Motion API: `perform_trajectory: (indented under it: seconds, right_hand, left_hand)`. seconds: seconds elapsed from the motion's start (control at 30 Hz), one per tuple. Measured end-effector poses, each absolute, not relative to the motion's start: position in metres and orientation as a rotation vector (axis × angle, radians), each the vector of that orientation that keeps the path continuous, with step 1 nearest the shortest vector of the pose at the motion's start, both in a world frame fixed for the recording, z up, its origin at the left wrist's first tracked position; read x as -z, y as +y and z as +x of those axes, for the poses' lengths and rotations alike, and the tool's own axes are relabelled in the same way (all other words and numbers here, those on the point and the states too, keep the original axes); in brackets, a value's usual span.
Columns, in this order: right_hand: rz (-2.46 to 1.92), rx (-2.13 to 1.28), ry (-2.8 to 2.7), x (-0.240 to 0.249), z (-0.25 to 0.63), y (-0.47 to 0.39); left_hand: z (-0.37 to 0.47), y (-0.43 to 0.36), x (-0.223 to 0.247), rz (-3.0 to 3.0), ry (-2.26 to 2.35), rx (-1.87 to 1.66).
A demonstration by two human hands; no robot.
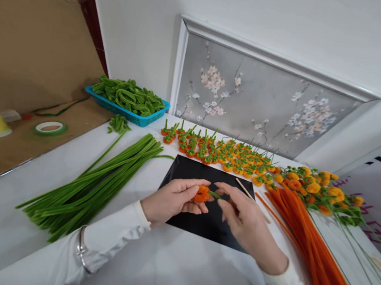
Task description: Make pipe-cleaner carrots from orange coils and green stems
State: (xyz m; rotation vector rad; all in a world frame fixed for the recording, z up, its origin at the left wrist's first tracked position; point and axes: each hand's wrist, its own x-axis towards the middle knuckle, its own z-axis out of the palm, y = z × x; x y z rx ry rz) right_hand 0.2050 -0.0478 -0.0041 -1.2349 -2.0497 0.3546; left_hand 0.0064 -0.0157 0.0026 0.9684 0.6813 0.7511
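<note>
My left hand [177,198] is closed on a small fuzzy orange flower [201,194], which looks made of chenille stems. A short green stem [215,195] juts from it to the right. Just beside that stem tip, my right hand [242,215] has its thumb and forefinger apart; I see no clear grip on it. Both hands are above a black mat [196,221] on the white table [155,272]. A thin wooden stick [244,188] lies at the mat's right edge, partly hidden behind my right hand.
Green chenille stems [97,185] lie left, orange ones [313,258] right. A blue basket [145,119] holds green looped pieces [130,97]. Rows of small orange flowers [242,158] stand behind the mat; stemmed flowers [320,188] lie right. Green tape [50,128] rests on the brown surface.
</note>
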Motion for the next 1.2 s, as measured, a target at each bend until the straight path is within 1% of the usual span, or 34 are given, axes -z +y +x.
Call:
perform_trajectory:
  seconds: [0.17, 0.4, 0.57, 0.9, 1.2]
  right_hand:
    - [-1.116, -0.213, -2.087, 0.012, 0.19, -0.048]
    - [-1.094, -0.048, -2.041, 0.009, 0.194, -0.049]
    - [-1.086, -0.049, -2.026, 0.011, 0.194, -0.048]
    - [-1.103, -0.135, -1.93, 0.014, 0.182, -0.049]
    - [-1.104, -0.013, -1.905, 0.015, 0.187, -0.046]
  left_hand:
    - [0.008, -0.013, 0.002, 1.116, 0.709, -0.734]
    - [0.004, -0.012, -0.005, 0.984, 0.739, -0.654]
    - [0.001, -0.01, -0.003, 1.027, 0.703, -0.63]
    - [0.007, -0.012, 0.002, 0.934, 0.653, -0.742]
    - [-0.003, -0.009, -0.007, 1.121, 0.695, -0.703]
